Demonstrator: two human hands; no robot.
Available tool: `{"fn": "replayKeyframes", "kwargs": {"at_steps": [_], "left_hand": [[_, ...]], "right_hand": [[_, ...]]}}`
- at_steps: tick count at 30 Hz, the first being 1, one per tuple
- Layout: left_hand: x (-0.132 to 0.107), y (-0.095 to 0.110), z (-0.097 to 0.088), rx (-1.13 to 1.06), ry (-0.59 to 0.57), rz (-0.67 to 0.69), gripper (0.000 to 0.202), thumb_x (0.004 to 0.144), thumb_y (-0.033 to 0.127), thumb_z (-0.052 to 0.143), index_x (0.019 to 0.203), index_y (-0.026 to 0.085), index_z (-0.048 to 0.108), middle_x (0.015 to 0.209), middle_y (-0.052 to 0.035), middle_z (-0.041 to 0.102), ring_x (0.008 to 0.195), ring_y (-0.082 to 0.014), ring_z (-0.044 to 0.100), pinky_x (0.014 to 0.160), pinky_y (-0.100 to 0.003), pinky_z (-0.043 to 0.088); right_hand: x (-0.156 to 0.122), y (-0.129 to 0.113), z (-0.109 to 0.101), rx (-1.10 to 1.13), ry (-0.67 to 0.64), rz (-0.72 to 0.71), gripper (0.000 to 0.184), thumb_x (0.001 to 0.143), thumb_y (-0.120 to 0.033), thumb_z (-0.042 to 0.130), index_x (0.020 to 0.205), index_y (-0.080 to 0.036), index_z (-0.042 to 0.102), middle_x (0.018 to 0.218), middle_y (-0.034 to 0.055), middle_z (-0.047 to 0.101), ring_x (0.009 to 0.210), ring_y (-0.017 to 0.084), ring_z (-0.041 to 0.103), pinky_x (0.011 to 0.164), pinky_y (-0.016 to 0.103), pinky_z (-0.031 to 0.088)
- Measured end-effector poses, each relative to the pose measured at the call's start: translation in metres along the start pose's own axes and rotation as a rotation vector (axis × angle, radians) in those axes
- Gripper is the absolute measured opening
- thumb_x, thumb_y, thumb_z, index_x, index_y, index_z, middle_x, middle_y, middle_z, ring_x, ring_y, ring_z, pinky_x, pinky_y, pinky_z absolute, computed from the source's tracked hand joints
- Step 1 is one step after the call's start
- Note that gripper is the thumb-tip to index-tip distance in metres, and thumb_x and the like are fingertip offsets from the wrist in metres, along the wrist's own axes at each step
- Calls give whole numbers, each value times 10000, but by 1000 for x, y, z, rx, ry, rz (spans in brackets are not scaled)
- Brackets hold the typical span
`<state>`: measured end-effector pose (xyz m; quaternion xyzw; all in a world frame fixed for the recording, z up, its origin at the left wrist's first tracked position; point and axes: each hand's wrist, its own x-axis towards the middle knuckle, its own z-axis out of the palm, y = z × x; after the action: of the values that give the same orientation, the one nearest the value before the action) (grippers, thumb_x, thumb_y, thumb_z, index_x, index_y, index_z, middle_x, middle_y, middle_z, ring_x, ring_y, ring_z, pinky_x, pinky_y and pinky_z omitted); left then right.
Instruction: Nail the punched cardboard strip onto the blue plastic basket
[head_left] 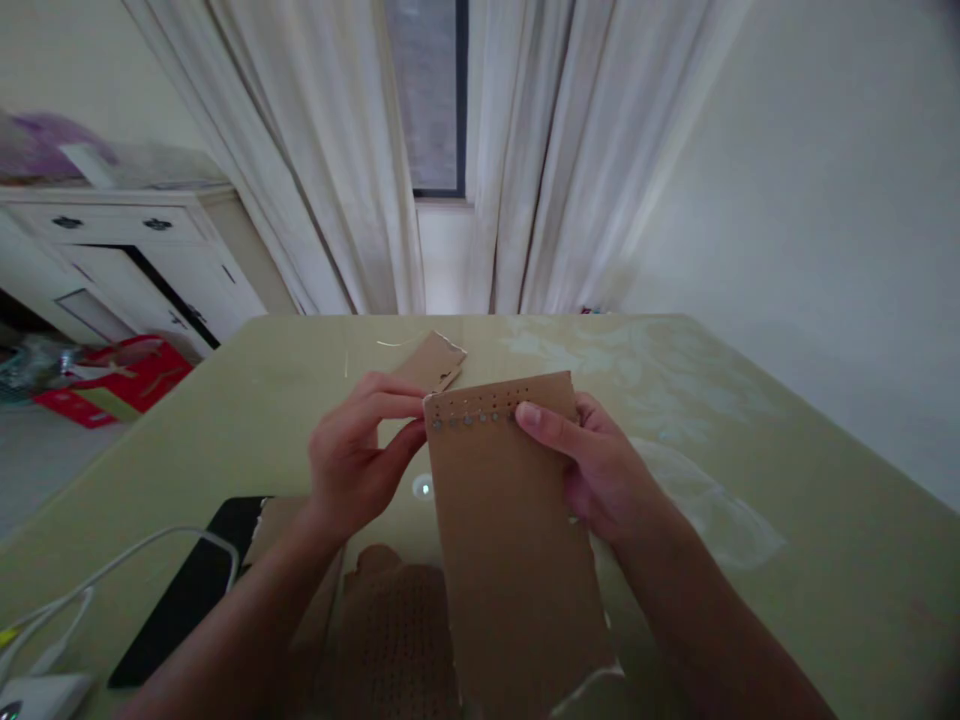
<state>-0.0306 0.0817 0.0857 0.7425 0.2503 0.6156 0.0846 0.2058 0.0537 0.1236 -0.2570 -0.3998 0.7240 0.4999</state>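
A long piece of cardboard [514,530] is tilted up over the table. Across its top run rows of punched holes, with a line of small round greyish pieces [468,419] below them. Its right edge is in the grip of my right hand [600,455], thumb on the front near the holes and fingers behind. My left hand [364,450] is closed in a pinch at the upper left corner, its fingertips partly hidden by the cardboard's edge. What they pinch cannot be made out. Behind that corner lies a smaller cardboard strip [431,362].
Below my left arm lie a cardboard sheet full of holes [397,630] and a black flat object [187,590]. A white cable [120,570] runs at the left. Clear plastic [712,510] lies right. A thin thread [397,344] rests on the table [795,610].
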Motion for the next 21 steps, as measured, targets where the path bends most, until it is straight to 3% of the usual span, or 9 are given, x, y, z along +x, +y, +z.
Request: {"fn": "replayKeyframes", "kwargs": {"at_steps": [14,18,21], "left_hand": [[11,24,1,155,75,155,170,1063,264,746,899,227,767,842,-14,794,791,-158,726,749,-323,577],[12,20,-2,163,10,100,109,1043,224,763,939,250,778,886,-5,807,825,-164,742,775,-333,588],[13,16,-9,178,-27,14,106,1001,190,814,1083,258,806,1021,-28,840,930,-178,776,839,-332,612]], "right_hand": [[-17,-3,7,-244,133,-82,228,862,-408,967,984,-230,895,973,62,895,796,229,849,700,286,689],[-17,-6,11,-294,167,-109,218,860,-414,962,960,-231,899,984,68,895,780,232,838,673,297,684],[-14,-6,11,-335,241,-156,220,844,-415,967,918,-221,897,937,72,888,739,245,826,628,312,673]]}}
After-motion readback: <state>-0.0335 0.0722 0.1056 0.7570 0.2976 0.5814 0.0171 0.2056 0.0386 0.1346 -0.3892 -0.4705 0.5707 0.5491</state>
